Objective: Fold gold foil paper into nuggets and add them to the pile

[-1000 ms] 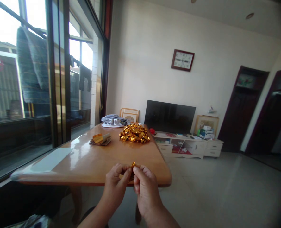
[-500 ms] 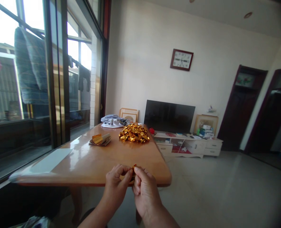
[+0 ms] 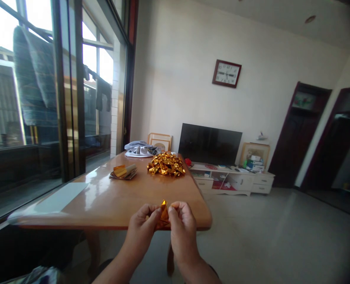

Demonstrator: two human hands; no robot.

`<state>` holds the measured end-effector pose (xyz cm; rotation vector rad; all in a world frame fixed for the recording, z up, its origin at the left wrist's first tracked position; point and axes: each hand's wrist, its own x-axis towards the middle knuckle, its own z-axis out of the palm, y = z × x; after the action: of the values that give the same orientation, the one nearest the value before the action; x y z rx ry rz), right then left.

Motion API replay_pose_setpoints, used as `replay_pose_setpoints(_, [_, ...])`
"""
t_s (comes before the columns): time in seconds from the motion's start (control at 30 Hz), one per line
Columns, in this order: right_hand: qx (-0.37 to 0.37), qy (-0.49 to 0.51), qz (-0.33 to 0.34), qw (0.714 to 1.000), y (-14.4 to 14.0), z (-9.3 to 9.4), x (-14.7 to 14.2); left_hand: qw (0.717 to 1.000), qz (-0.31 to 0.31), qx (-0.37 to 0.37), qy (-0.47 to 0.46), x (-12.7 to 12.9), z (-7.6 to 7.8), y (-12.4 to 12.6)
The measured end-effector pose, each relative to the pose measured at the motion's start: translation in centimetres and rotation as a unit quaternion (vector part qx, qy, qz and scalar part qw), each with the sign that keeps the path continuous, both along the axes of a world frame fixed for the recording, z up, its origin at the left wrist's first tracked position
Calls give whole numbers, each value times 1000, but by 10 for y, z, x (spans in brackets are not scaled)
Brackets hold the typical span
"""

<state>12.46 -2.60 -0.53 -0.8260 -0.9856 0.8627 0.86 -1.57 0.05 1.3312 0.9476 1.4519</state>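
My left hand (image 3: 141, 228) and my right hand (image 3: 182, 228) pinch a small piece of folded gold foil (image 3: 163, 212) between their fingertips, just over the near edge of the wooden table (image 3: 104, 201). Its pointed tip sticks up between the two thumbs. Further back on the table lies a heap of folded gold foil pieces (image 3: 166, 165). To the left of the heap sits a small stack of flat gold sheets (image 3: 123, 172).
A bundle of grey and white cloth (image 3: 140, 149) lies at the table's far end. A glass sliding door (image 3: 59, 98) runs along the left. Behind the table stand a TV (image 3: 211, 144) on a low white cabinet (image 3: 234, 179); a tiled floor lies to the right.
The hands have parted a little and the gold piece now stands out more between the thumbs, its tip upright. The view has shifted slightly.
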Motion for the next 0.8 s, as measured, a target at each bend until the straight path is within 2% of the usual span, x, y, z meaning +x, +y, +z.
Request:
replay_pose_setpoints(0.1, [-9, -47, -3, 999, 3, 1, 4, 1000, -14, -10, -17, 1, 0, -1])
replay_pose_setpoints(0.27, [-12, -107, 46, 993, 4, 6, 11, 999, -42, -17, -25, 1, 0, -2])
replay_pose_setpoints(0.43, [1, -168, 70, 983, 4, 14, 25, 997, -79, -11, -22, -5, 6, 0])
replay_pose_setpoints(0.63, [-8, -209, 88, 974, 2, 20, 31, 997, -61, 29, 30, -9, 12, 5])
replay_pose_setpoints(0.7, [13, -208, 47, 977, 1, 20, 30, 997, -53, 38, 35, -7, 12, 5])
replay_pose_setpoints(0.8, [92, -231, -76, 966, -2, 20, 28, 998, -35, 47, 36, -4, 13, 6])
